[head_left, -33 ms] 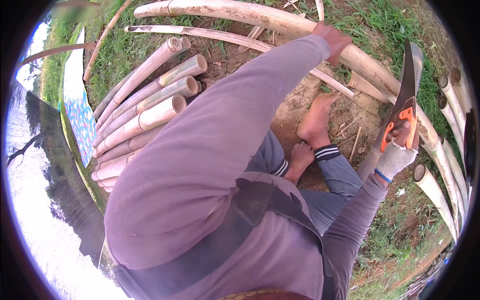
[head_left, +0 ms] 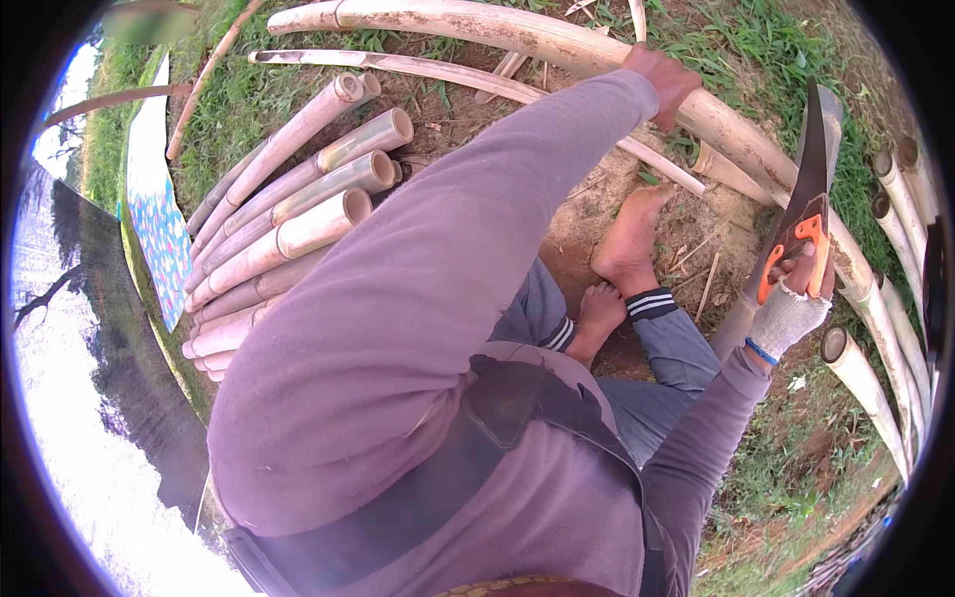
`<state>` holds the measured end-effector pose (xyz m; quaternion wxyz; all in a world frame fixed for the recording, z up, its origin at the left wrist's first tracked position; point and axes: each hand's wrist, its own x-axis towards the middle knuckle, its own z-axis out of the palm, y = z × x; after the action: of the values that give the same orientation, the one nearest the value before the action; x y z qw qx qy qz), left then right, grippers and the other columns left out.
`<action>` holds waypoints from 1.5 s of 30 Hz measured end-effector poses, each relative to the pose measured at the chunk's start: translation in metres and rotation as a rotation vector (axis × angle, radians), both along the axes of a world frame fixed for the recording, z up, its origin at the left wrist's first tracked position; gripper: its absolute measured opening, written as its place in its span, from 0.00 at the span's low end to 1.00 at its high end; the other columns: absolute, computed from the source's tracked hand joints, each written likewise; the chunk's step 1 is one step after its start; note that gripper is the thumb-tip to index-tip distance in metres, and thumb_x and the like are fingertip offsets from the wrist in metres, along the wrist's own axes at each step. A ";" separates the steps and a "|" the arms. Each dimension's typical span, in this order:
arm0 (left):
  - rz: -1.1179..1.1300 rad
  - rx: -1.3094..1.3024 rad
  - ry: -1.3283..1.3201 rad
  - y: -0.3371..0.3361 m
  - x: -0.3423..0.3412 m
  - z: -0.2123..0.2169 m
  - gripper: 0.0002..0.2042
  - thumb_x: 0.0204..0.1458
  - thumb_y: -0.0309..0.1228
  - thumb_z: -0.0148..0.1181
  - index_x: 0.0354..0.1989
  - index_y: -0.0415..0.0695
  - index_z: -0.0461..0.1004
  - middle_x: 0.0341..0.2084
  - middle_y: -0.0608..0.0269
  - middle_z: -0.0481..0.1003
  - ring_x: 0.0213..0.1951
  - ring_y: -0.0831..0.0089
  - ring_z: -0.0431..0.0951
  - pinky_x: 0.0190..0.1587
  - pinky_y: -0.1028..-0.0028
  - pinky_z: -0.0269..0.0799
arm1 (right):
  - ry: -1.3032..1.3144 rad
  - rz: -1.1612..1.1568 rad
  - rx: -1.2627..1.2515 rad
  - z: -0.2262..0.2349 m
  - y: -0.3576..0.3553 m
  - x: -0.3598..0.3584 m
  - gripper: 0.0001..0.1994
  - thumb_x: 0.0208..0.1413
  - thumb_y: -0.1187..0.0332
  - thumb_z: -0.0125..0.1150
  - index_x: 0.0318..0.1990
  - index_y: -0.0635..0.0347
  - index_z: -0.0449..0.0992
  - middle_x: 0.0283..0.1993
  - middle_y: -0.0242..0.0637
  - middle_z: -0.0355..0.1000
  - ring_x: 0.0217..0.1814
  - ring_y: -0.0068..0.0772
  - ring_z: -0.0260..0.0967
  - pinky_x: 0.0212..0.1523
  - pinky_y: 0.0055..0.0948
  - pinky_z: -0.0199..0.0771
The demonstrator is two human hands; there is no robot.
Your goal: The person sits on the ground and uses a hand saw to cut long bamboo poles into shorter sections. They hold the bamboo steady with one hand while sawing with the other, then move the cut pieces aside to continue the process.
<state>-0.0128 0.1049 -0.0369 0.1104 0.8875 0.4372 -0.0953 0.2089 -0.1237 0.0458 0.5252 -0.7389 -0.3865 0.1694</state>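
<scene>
A long pale bamboo pole [head_left: 497, 30] stretches across the far side and bends down toward the right. My bare left hand [head_left: 667, 85] is closed over it, at the end of an outstretched arm. At the right, my right hand [head_left: 789, 313], in a whitish knitted glove with bare fingertips showing, grips the orange and black handle of a hand saw [head_left: 816, 149]. The saw's dark blade points away from me and crosses the pole to the right of my left hand. Whether its teeth sit in a cut cannot be made out.
Cut bamboo lengths [head_left: 318, 227] are stacked at the left. More bamboo pieces [head_left: 863, 383] lie at the right. A thin split strip [head_left: 418, 66] runs beside the pole, and a short bamboo piece [head_left: 731, 174] lies near it. My bare feet [head_left: 632, 239] rest on the soil.
</scene>
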 end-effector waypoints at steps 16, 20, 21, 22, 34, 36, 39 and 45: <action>0.008 0.013 0.040 0.003 -0.001 0.008 0.38 0.49 0.54 0.82 0.68 0.58 0.75 0.53 0.62 0.85 0.58 0.59 0.85 0.60 0.52 0.78 | -0.546 0.302 0.309 0.031 -0.055 -0.049 0.17 0.65 0.66 0.72 0.52 0.67 0.75 0.50 0.49 0.75 0.52 0.48 0.77 0.61 0.49 0.76; 0.006 0.051 0.036 0.002 -0.001 0.004 0.37 0.50 0.54 0.81 0.68 0.58 0.75 0.53 0.63 0.85 0.59 0.60 0.85 0.59 0.53 0.79 | -0.012 0.797 0.226 0.072 -0.062 -0.140 0.16 0.57 0.71 0.77 0.49 0.61 0.78 0.50 0.47 0.74 0.49 0.45 0.76 0.54 0.42 0.76; -0.001 0.048 0.034 0.003 0.000 0.004 0.37 0.51 0.54 0.81 0.68 0.58 0.75 0.53 0.63 0.85 0.59 0.60 0.85 0.59 0.53 0.79 | 0.079 0.854 0.228 0.074 -0.060 -0.151 0.17 0.54 0.72 0.79 0.49 0.60 0.79 0.49 0.46 0.74 0.49 0.43 0.77 0.52 0.40 0.77; -0.007 0.045 0.032 0.004 0.000 0.003 0.37 0.51 0.54 0.81 0.68 0.58 0.75 0.53 0.63 0.85 0.59 0.60 0.85 0.59 0.53 0.80 | 0.071 0.914 0.235 0.075 -0.055 -0.158 0.18 0.53 0.71 0.80 0.49 0.60 0.80 0.49 0.45 0.74 0.48 0.43 0.77 0.50 0.39 0.77; 0.004 0.035 0.074 0.004 0.001 0.002 0.37 0.52 0.55 0.80 0.70 0.59 0.74 0.54 0.64 0.85 0.58 0.61 0.86 0.60 0.53 0.79 | 0.124 1.175 0.153 0.086 -0.043 -0.182 0.13 0.52 0.71 0.79 0.43 0.58 0.83 0.44 0.39 0.73 0.45 0.41 0.73 0.51 0.41 0.72; 0.009 0.038 0.069 0.004 0.000 0.001 0.37 0.52 0.55 0.80 0.70 0.59 0.74 0.54 0.64 0.85 0.58 0.61 0.86 0.61 0.52 0.79 | 0.098 1.195 0.121 0.090 -0.042 -0.181 0.10 0.53 0.73 0.77 0.42 0.58 0.83 0.44 0.40 0.74 0.45 0.40 0.73 0.51 0.40 0.71; 0.011 0.038 0.066 0.003 0.001 0.002 0.38 0.51 0.54 0.80 0.70 0.59 0.74 0.55 0.64 0.85 0.59 0.61 0.85 0.62 0.51 0.78 | 0.140 1.182 0.100 0.090 -0.042 -0.180 0.07 0.56 0.75 0.74 0.41 0.58 0.82 0.44 0.41 0.74 0.43 0.38 0.73 0.51 0.40 0.71; 0.008 0.041 0.043 0.004 0.003 -0.001 0.39 0.50 0.53 0.81 0.71 0.59 0.72 0.58 0.63 0.83 0.63 0.61 0.83 0.65 0.49 0.75 | 0.145 1.048 0.095 0.086 -0.039 -0.169 0.07 0.58 0.75 0.75 0.42 0.56 0.84 0.42 0.41 0.77 0.42 0.43 0.78 0.45 0.42 0.75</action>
<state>-0.0098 0.1093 -0.0376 0.0833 0.8856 0.4447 -0.1048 0.0403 -0.1626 0.1319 0.4285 -0.4084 -0.6740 0.4420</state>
